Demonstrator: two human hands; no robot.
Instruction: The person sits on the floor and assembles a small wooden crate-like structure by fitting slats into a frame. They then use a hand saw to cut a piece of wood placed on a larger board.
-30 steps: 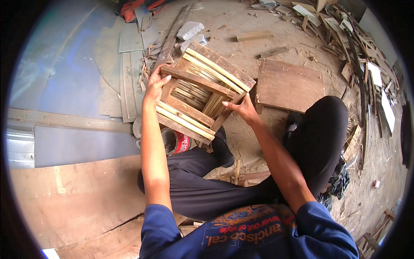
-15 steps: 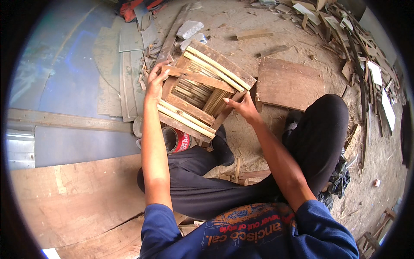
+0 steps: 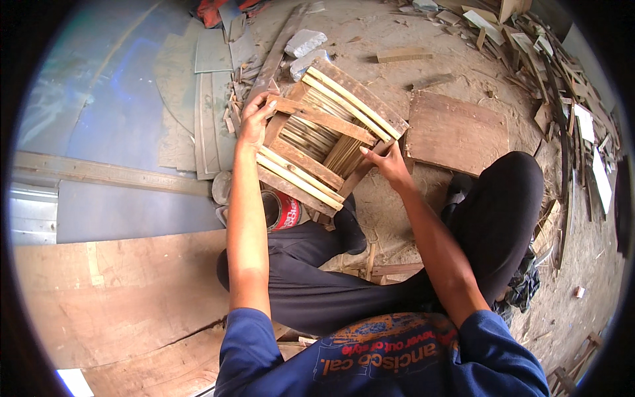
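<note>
Between my two hands a small wooden crate (image 3: 305,157) is held up, tilted, above my crossed legs. Its frame is brown boards, with pale narrow strips along two sides and a row of thin slats inside. My left hand (image 3: 254,124) is closed around its left corner, the thumb on the end of a brown crosspiece (image 3: 324,120). My right hand (image 3: 389,165) grips the opposite side, its thumb resting on the edge and its other fingers hidden behind the wood. Beneath the crate stands a tin can (image 3: 283,210) with a red label, partly covered.
A flat brown board (image 3: 456,132) lies on the dirt floor beyond my right hand. White stone-like chunks (image 3: 305,43) rest at the far side. Scrap wood (image 3: 562,99) is heaped along the right. Bluish sheets (image 3: 126,205) and a large plywood panel (image 3: 152,291) lie to my left.
The crate and both hands appear slightly further right in the picture, but the surroundings have shifted the same way. My grip on the crate looks the same.
</note>
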